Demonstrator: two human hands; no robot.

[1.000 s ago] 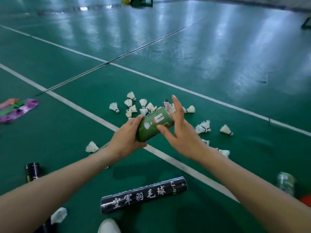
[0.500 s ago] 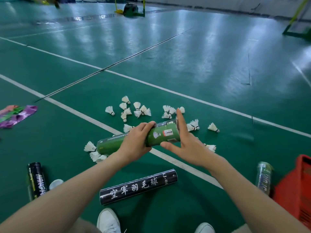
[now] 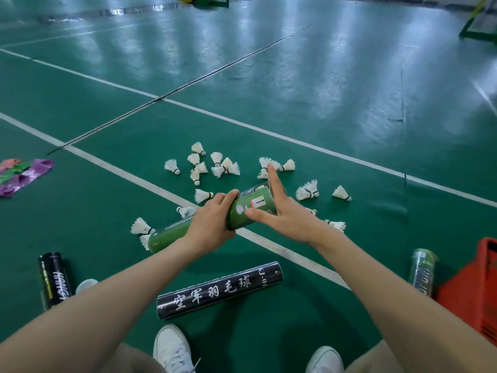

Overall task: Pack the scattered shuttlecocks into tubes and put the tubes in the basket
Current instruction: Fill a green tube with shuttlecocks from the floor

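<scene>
Green tube [image 3: 168,234], white-labelled, slanted, within curled left hand [image 3: 209,224], straight-fingered right hand [image 3: 285,216] against its end.

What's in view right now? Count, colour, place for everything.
green cardboard tube: one, green, held at centre
white feather shuttlecocks: about twenty, white, scattered beyond that tube
black tube with white characters: one, black, low centre
black lettered tube: one, black, lower left
red plastic basket: one, red, right edge
shiny wrapped tube: one, silvery, beside the basket
purple, green, pink strips: several, far left
white shoes: two, white, bottom
left hand: grips the green tube
right hand: fingers straight at its end
</scene>
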